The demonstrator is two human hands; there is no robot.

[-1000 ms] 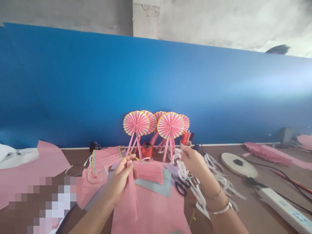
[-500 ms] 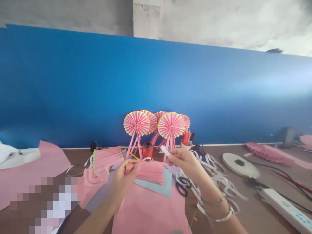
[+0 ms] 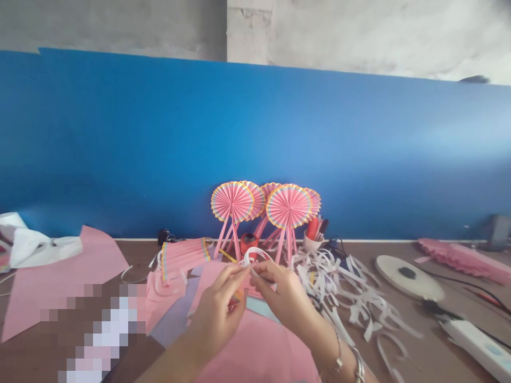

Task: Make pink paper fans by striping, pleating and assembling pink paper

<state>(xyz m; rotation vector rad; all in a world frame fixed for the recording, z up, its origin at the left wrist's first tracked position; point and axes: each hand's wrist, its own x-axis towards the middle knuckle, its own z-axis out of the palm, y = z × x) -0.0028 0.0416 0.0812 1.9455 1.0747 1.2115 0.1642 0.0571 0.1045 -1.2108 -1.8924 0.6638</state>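
My left hand (image 3: 219,306) is closed in a pinch on a thin white strip (image 3: 255,251), which arches up in a loop between both hands. A small pink and yellow paper edge (image 3: 238,296) shows within the left fingers. My right hand (image 3: 281,292), wearing bracelets on the wrist, pinches the strip too, its fingertips almost touching the left ones. Beneath the hands lie a pink sheet (image 3: 255,348) and a light blue paper (image 3: 261,308). Pink pleated paper behind the fingers is mostly hidden.
Pink pleated round fans (image 3: 232,201) stand against the blue partition (image 3: 159,133). Curled white strips (image 3: 331,276) heap up at the right, by a white round lid-like object (image 3: 411,279) and a power strip (image 3: 475,340). A folded pink piece (image 3: 186,255) lies left.
My right hand has come left and down to my left hand, bringing the white strip into a loop. The view has turned slightly left. The black scissors are now mostly covered.
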